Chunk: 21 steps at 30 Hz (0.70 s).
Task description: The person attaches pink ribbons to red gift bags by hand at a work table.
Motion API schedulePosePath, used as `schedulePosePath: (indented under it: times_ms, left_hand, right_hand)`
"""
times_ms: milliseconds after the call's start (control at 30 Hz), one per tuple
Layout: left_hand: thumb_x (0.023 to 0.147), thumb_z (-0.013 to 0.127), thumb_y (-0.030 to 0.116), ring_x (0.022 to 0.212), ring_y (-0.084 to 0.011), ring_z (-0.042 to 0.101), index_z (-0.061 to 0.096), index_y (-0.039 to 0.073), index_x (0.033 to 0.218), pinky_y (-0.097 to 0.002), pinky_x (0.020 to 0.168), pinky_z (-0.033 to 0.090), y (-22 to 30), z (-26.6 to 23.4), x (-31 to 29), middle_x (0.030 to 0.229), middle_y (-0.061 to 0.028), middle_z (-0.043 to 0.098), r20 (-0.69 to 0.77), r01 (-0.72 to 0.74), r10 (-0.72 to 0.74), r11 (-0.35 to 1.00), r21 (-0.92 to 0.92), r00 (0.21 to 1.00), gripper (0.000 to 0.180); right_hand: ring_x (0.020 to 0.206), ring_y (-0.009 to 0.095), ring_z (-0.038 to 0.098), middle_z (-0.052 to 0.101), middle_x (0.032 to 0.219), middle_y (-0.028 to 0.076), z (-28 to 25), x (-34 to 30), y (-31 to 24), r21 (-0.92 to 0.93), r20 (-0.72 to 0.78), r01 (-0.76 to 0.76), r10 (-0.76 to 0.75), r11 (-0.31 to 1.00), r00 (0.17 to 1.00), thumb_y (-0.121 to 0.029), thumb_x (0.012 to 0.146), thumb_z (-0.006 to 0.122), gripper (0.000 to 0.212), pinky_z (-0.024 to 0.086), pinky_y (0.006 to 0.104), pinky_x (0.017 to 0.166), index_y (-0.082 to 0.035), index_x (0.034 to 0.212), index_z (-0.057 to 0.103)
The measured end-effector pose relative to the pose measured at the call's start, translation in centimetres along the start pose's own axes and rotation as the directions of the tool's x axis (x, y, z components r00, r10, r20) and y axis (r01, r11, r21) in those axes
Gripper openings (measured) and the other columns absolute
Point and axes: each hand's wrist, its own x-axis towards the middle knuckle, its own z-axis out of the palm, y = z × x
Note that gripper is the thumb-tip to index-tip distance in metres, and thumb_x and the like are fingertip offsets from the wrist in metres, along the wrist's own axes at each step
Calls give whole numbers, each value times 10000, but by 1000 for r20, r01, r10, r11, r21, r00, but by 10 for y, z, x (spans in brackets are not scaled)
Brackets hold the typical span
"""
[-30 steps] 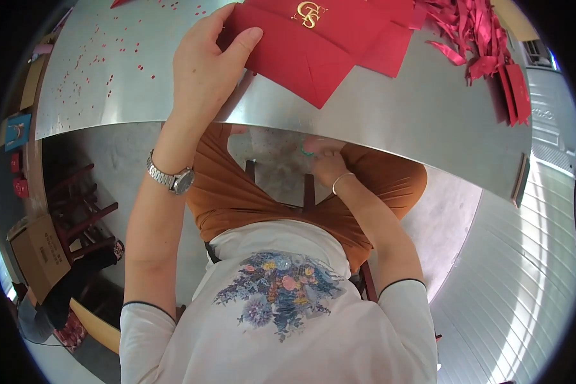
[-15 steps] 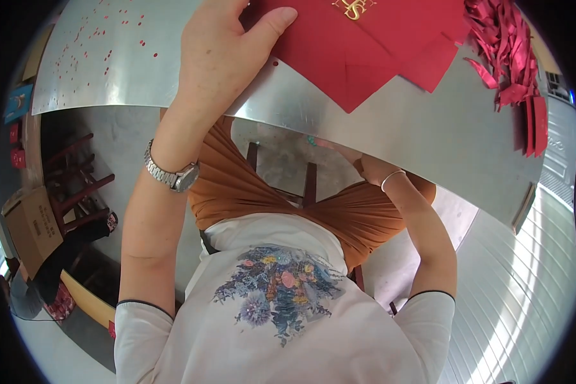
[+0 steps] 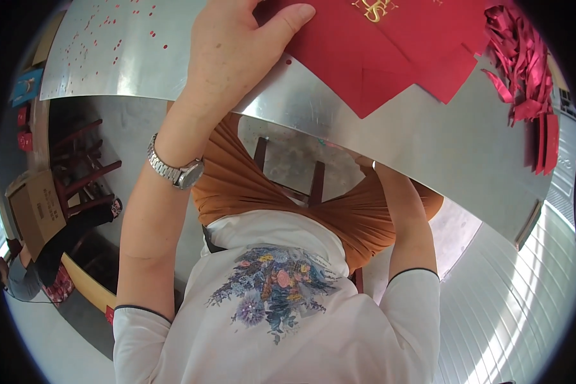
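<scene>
The left hand's point(image 3: 233, 54) thumb spread over flat, pointed red paper envelopes point(image 3: 384, 70) on the far middle of the grey metal table point(image 3: 448, 137); whether its cropped fingers or the right hand's point(image 3: 363, 161) hidden ones pinched, I couldn't tell. Light, flat pressure probably best avoided creases.

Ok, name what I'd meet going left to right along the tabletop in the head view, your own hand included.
Scattered red dots → left hand → red envelopes → tangled red ribbons.

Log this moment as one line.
left hand: on red paper items; right hand: mostly hidden below tabletop; red ribbons: bunched, tabletop's right side
</scene>
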Motion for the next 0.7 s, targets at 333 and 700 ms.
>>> schedulePosePath:
  times_ms: [333,700]
  left_hand:
    - [862,704,156,890,-217,620,574,-66,1207,-320,787,507,-1,2,0,1039,-161,634,6,-11,12,998,-55,1000,430]
    - [852,710,152,882,-229,621,579,-60,1201,-325,786,504,0,0,0,1024,-161,633,6,8,-8,999,-51,1000,429]
  right_hand:
    - [1059,290,587,637,1106,146,21,33,13,-184,68,183,-173,966,983,-248,921,494,275,447,440,928,-50,1033,649]
    - [1064,283,584,635,1116,139,63,40,24,-384,181,362,-315,849,931,-273,913,494,290,442,441,925,-63,1042,647]
